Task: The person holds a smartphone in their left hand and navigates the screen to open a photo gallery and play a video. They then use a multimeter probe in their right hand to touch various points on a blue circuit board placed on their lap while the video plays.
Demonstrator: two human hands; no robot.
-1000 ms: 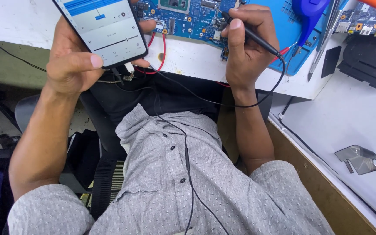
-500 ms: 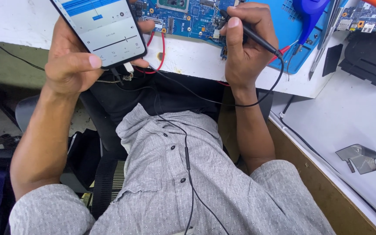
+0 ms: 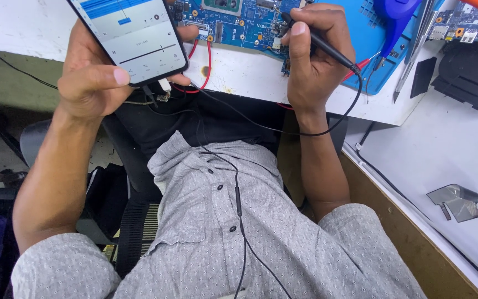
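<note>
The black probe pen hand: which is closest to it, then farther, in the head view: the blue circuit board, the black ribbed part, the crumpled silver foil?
From the right hand:
1. Blue circuit board, touching the fingers, top middle of the bench.
2. Black ribbed plastic part, off to the right at the top.
3. Crumpled silver foil piece, farthest, low on the right-hand white surface.

Phone [image 3: 131, 36]: glossy glass screen, black plastic rim. Probe [image 3: 319, 41]: matt black plastic. Board [image 3: 239, 22]: blue laminate, shiny metal contacts. Mat [image 3: 372, 44]: smooth blue rubbery sheet. Benchtop [image 3: 239, 72]: white, scuffed, stained. Shirt [image 3: 222, 232]: grey woven cloth. Foil scrap [image 3: 455, 200]: creased, dull metal.
</note>
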